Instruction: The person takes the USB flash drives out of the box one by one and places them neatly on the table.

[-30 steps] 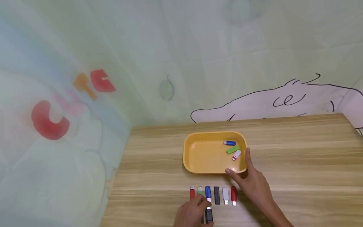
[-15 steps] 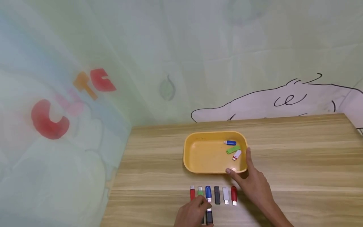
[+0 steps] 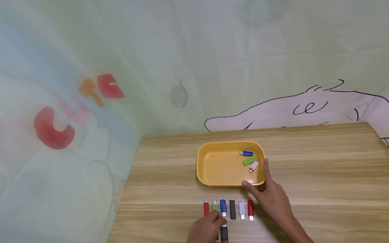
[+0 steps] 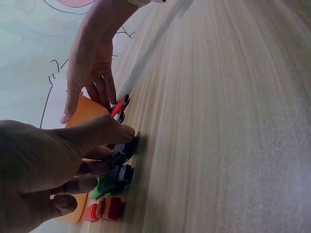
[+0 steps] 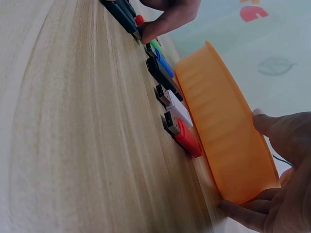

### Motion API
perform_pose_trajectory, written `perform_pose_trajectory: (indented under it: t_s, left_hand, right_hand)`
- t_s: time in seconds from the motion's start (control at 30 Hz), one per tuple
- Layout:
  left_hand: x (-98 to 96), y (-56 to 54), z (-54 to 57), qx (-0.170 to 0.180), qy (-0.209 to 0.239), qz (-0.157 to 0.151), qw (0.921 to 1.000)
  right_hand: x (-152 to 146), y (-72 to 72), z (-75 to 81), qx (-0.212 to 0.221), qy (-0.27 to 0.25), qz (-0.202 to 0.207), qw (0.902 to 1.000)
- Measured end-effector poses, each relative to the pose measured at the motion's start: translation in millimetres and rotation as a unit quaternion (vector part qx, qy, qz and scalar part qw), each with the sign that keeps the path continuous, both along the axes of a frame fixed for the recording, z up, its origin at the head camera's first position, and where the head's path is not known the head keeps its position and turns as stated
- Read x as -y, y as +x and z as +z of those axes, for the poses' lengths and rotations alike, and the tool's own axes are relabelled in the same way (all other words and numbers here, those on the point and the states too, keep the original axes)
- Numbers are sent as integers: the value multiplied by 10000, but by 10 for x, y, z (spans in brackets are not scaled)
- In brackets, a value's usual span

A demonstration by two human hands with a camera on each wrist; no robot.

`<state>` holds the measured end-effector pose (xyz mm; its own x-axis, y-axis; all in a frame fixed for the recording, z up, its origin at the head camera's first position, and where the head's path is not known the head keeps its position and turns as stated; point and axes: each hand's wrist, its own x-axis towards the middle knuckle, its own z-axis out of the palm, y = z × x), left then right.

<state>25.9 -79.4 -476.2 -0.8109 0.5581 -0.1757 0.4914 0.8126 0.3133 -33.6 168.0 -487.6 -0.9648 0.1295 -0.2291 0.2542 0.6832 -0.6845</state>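
My left hand (image 3: 204, 228) pinches a dark USB stick (image 3: 224, 233) at the front of the table, its metal plug toward the row behind. Another dark stick (image 4: 118, 177) lies beside it, partly hidden by my hand in the head view. Behind them runs a row of USB sticks: red (image 3: 206, 206), green (image 3: 214, 204), blue (image 3: 223, 206), black (image 3: 232, 210), silver-white (image 3: 241, 208) and dark red (image 3: 250, 207). My right hand (image 3: 275, 199) holds the near right corner of a yellow plastic basin (image 3: 222, 170), thumb on the near rim and index finger along the right side.
Inside the basin, toward its right end, lie a blue stick (image 3: 247, 153), a green one (image 3: 250, 160) and a white-and-red one (image 3: 254, 166). Beyond the wooden table (image 3: 322, 168) hangs a printed curtain (image 3: 212, 67) at the back and left.
The dark stick in my left hand has slid slightly toward the front, so its plug now stands apart from the blue stick's. My right hand and the basin have stayed put.
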Motion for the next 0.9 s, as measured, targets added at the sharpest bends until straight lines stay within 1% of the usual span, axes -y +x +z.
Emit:
perform_pose_trajectory:
  t_s: [0.1,0.3,0.43,0.53,0.63,0.77,0.9]
  left_hand:
    - [4,-2,1,7,55,-14,10000]
    - [8,-13,6,272,290,82,9992]
    - [10,-17,8,348,321,119,9988]
    - [11,-17,21,366,278,92,9989]
    - [12,-16,37,361,231,71,9991]
    - [9,-16,52,257,155,34,9995]
    - [14,-12,72,120,183,28,9998]
  right_hand:
    - [3,-8,1,14,9,7,10000]
    - [5,-5,8,12,40,1,10000]
    - [5,-7,14,47,21,-3,10000]
    - [2,-7,16,79,5,1,10000]
    - [1,-10,15,91,0,18,10000]
    - [1,-14,12,74,-5,25,10000]
    - [1,-8,14,79,-10,14,10000]
